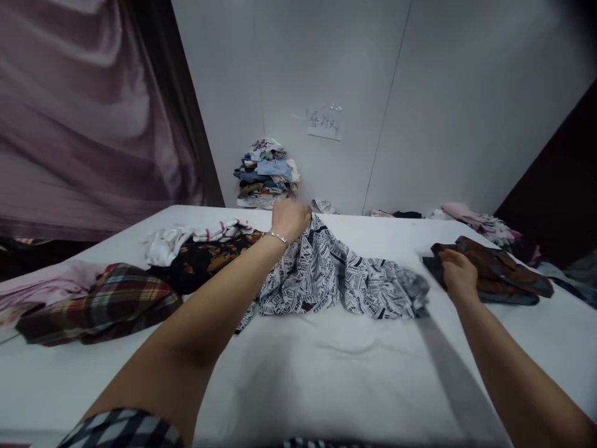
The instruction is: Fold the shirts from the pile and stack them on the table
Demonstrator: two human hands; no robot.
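the left hand [290,219] is closed on the top of the printed garment [321,280], which is raised there in a peak, its lower part lying on the worktop [336,379]. to the right of the printed garment, the right hand [459,274] is at the brown garment [506,270] with bent fingers; i cannot tell if it grips. to the left of the printed garment lie the floral cloth [203,262] and the plaid cloth [124,298].

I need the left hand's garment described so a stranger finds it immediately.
Find the white table; near its middle, the left hand grips a crumpled garment. Black-and-white lettering covers it, unlike the plaid cloth to its left and the brown cloth to its right.
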